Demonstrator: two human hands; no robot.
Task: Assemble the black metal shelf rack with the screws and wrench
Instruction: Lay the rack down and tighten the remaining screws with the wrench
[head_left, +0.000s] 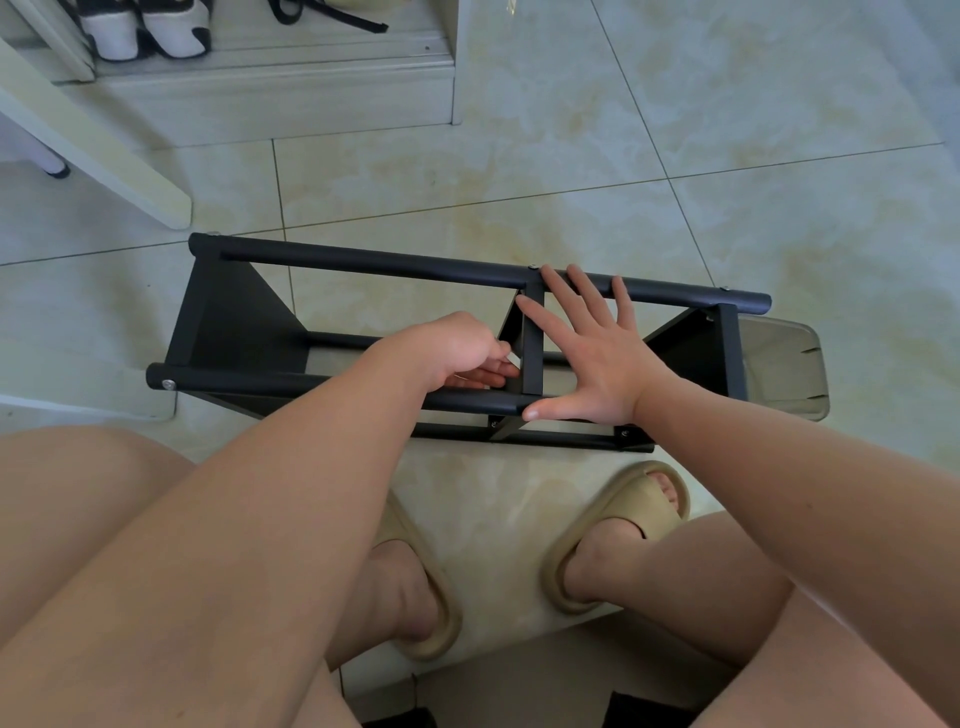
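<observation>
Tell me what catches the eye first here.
The long black metal shelf rack lies on the pale tiled floor, mid-frame. The right hand is spread flat across its middle crossbar, while the left hand curls just beside it, its contents hidden.

The floor (571, 156) is laid with large glossy tiles, cream with pale yellow marbling and thin dark grout lines, and soft light sheens across them. At the top left stands a low pale grey cabinet (270, 98) with an open shelf, where a pair of white and black sneakers (145, 31) sits beside a black strap (332, 15). A white slanted board (104, 150), perhaps a furniture leg, crosses the left side. A smoky see-through plastic piece (784, 364) lies on the tiles at right.
</observation>
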